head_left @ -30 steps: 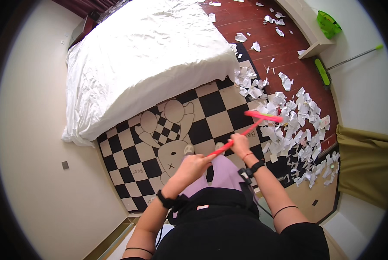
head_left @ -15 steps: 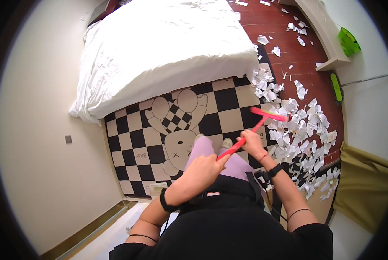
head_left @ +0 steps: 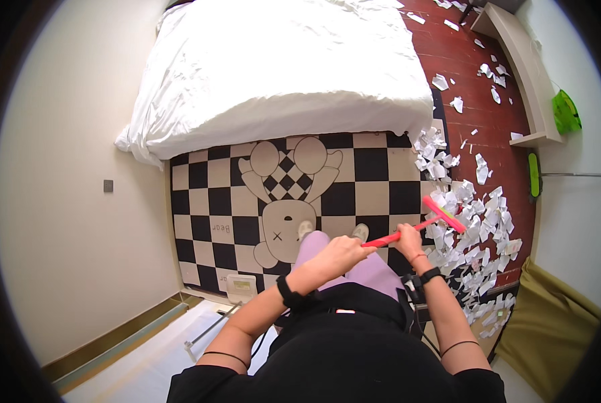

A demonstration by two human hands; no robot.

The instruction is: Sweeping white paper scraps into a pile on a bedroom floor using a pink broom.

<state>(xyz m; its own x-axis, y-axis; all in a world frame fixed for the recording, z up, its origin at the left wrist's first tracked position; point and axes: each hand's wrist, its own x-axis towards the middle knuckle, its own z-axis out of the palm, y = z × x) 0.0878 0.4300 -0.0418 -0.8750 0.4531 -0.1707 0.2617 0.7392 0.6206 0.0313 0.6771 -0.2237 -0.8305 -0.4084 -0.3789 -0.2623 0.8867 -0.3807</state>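
I hold a red squeegee-like tool (head_left: 443,215) with a long handle and a T-shaped head that has a yellow-green strip. My left hand (head_left: 343,256) is closed around the end of the handle, over my lilac trousers. Further along the same handle, my right hand (head_left: 408,240) is also closed, nearer the head. The head is at the left side of a wide heap of torn white paper scraps (head_left: 487,232); whether it touches them I cannot tell. Beneath my shoes lies a black-and-beige checkered mat (head_left: 371,190) with a bear drawing.
A white-covered bed (head_left: 280,74) stands ahead. Dark red floorboards (head_left: 472,111) run along its right, strewn with more scraps. Against the right wall are a green flat-headed mop (head_left: 533,174), a pale shelf unit (head_left: 525,80) and a green bag-like item (head_left: 566,111). Olive cloth (head_left: 549,309) hangs at lower right.
The tool's handle has swung to a flatter angle, and its head has turned and come nearer to me. Both hands moved with it. The whole view has shifted slightly.
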